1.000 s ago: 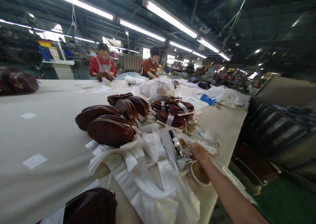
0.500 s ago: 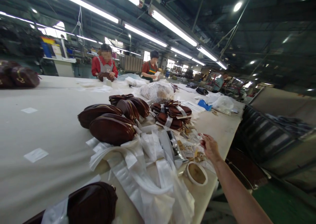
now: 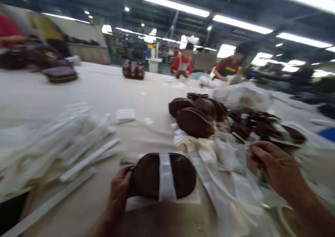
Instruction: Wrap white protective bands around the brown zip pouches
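The left hand point(image 3: 120, 186) grasps the left end of a brown oval bag point(image 3: 146, 176), which lies on the table before the person with a white band point(image 3: 166, 176) around its middle; some of the fingers are hidden behind it. The right hand point(image 3: 273, 165) has its fingertips brought together, but because of blur I cannot tell if they pinch something. Its forearm partly covers a round rim point(image 3: 282, 218). White strips point(image 3: 206, 160) lie between the hands, and a blue item point(image 3: 328, 135) is cut off at the right edge.
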Tool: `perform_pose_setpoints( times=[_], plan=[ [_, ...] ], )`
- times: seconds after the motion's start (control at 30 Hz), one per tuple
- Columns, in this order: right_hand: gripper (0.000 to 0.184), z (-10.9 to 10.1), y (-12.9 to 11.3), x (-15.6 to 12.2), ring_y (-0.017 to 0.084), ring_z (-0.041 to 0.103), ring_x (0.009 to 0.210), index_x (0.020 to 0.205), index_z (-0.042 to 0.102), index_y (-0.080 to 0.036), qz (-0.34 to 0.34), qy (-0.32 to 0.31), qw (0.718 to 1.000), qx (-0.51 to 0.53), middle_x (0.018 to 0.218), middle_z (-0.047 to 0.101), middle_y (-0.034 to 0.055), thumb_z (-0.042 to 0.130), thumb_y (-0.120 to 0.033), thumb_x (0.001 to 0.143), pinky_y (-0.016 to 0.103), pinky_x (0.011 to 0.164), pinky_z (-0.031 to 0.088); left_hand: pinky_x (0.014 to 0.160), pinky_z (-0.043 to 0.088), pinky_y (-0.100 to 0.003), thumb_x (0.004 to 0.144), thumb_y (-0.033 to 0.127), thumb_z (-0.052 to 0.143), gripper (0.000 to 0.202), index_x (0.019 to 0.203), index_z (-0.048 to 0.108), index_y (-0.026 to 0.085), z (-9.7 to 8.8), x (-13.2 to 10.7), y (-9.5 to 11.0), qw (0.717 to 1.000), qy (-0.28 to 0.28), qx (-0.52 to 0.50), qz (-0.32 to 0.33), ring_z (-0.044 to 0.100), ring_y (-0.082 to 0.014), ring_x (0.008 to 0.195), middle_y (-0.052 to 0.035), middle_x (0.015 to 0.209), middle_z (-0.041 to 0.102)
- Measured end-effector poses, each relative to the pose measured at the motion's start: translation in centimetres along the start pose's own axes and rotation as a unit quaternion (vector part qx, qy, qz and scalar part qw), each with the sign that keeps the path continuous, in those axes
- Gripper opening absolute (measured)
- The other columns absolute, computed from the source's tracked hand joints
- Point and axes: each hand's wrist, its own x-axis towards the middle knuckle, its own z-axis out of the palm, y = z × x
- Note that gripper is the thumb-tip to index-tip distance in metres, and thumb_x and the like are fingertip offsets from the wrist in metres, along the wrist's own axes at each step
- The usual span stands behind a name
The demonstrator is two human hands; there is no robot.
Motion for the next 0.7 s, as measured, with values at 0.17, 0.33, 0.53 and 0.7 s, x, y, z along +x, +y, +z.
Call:
perform_pose_setpoints(
  times=[0.17,0.33,0.53,0.7],
  plan=[
    [0.025,12.9,-1.0,-2.2,0.013,0.048,0.045,0.072,0.061,-0.023,-0.122,-0.214,0.964,-0.097,0.053,0.055,-0.0005,0.057,-0.047,0.071,0.024,0.043,0.041,0.079,0.048,-0.026,0.078,0.026,0.053,0.014,0.086,0.062,0.018,-3.1,-0.1,-4.1,0.987,0.097,-0.103,0.078,0.062,-0.0168,0.082,-0.0020,0.084,0.067],
    [0.024,22.6,-1.7,-3.8,0.013,0.054,0.056,0.071,0.060,-0.021,-0.224,-0.348,0.896,-0.159,0.060,0.059,-0.0009,0.047,-0.041,0.079,0.023,0.057,0.043,0.071,0.046,-0.026,0.074,0.030,0.050,0.016,0.083,0.058,0.019,-1.8,0.2,-4.8,0.974,0.081,-0.174,0.118,0.059,-0.0172,0.074,-0.0022,0.077,0.064],
    [0.026,28.2,-1.2,-3.3,0.013,0.053,0.057,0.074,0.058,-0.021,-0.262,-0.445,0.822,-0.239,0.062,0.059,-0.0015,0.042,-0.039,0.082,0.023,0.058,0.041,0.070,0.043,-0.025,0.074,0.023,0.049,0.009,0.082,0.052,0.020,-2.0,0.0,-5.0,0.969,0.070,-0.211,0.110,0.057,-0.0159,0.073,-0.0013,0.075,0.060],
    [0.025,30.5,-0.7,-3.0,0.014,0.056,0.061,0.076,0.059,-0.021,-0.279,-0.476,0.782,-0.289,0.066,0.061,0.0003,0.041,-0.038,0.083,0.025,0.061,0.040,0.079,0.044,-0.026,0.073,0.018,0.047,0.022,0.095,0.051,0.020,-2.1,0.1,-4.9,0.963,0.031,-0.243,0.109,0.060,-0.0169,0.084,-0.0035,0.089,0.062]
  ],
)
